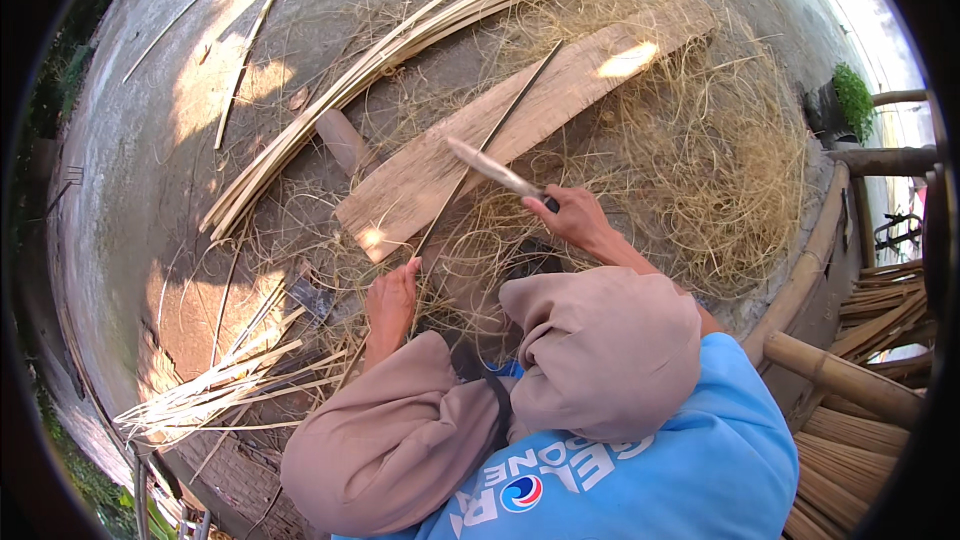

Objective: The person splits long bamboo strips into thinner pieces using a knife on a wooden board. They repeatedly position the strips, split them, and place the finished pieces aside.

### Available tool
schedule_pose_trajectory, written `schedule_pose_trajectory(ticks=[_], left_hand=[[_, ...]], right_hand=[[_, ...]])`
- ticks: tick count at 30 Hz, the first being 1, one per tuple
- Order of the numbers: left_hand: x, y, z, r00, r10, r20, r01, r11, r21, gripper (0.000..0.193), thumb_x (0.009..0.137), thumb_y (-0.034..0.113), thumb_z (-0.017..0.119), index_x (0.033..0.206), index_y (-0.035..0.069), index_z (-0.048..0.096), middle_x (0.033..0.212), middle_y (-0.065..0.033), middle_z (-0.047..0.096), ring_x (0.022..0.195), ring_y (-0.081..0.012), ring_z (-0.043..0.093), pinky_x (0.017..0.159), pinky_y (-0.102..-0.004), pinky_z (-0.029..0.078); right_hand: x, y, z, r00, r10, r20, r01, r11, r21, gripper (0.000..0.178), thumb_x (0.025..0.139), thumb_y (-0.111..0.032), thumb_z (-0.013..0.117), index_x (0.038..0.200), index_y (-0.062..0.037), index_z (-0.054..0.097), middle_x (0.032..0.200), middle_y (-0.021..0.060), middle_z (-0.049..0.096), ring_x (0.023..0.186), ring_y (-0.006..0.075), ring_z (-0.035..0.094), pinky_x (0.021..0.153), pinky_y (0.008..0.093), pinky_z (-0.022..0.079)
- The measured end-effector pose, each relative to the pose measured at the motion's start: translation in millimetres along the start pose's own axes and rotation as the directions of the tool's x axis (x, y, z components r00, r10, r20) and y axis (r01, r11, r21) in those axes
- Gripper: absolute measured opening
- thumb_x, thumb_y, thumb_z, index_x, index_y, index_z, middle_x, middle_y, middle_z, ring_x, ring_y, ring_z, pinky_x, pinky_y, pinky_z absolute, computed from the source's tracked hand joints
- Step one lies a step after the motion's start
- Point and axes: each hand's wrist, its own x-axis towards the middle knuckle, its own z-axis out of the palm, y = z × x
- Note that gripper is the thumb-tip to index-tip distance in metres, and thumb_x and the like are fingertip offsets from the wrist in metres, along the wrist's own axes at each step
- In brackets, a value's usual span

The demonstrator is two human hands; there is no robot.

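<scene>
My left hand [391,302] is closed around the lower part of a long thin dark strip [497,127], which looks like split bamboo. The strip slants up and away across a wooden board [440,177] lying on the ground. In my right hand [578,217] is a knife [492,169], gripped by its dark handle. Its blade points up and left over the board and crosses the strip; whether the two touch, I cannot tell. My fingers hide part of the handle and part of the strip's near end.
A bundle of long pale strips [400,47] curves beyond the board. Curly shavings [720,170] heap to the right. More pale strips [225,395] lie at lower left. A wooden block [343,142] sits by the board's far side. Bamboo poles [840,377] and a green plant [853,102] stand at right.
</scene>
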Motion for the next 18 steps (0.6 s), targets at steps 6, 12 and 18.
schedule_pose_trajectory(ticks=[6, 12, 18], left_hand=[[-2, -4, 0, 0.997, -0.017, 0.071, 0.014, 0.999, 0.039, 0.049, 0.108, 0.046, 0.045, 0.098, 0.009, 0.075, 0.086, -0.0252, 0.07, 0.082, -0.0494, 0.066, 0.07, -0.0568, 0.051], [-3, -4, -9, 0.987, 0.003, 0.158, 0.002, 1.0, -0.029, 0.053, 0.108, 0.048, 0.046, 0.092, 0.007, 0.075, 0.071, -0.0229, 0.065, 0.07, -0.0437, 0.065, 0.066, -0.0537, 0.048], [16, -21, -13, 0.932, -0.033, 0.36, 0.197, 0.881, -0.43, 0.038, 0.1, 0.046, 0.067, 0.104, 0.009, 0.078, 0.055, -0.003, 0.05, 0.054, -0.0125, 0.049, 0.057, -0.037, 0.042]], right_hand=[[37, 13, -34, 0.996, 0.082, -0.025, -0.084, 0.992, -0.091, 0.073, 0.095, -0.07, 0.056, 0.076, 0.0004, 0.066, 0.062, 0.0224, 0.062, 0.063, 0.0419, 0.064, 0.065, 0.0522, 0.051], [122, 123, -112, 0.861, 0.375, -0.344, -0.399, 0.917, 0.0, 0.073, 0.098, -0.068, 0.05, 0.083, 0.0007, 0.069, 0.076, 0.0265, 0.069, 0.079, 0.0439, 0.07, 0.077, 0.0535, 0.053], [86, 73, -68, 0.948, 0.218, -0.233, -0.261, 0.95, -0.17, 0.072, 0.099, -0.068, 0.049, 0.086, 0.0, 0.069, 0.081, 0.0276, 0.07, 0.083, 0.0461, 0.069, 0.079, 0.0537, 0.053]])
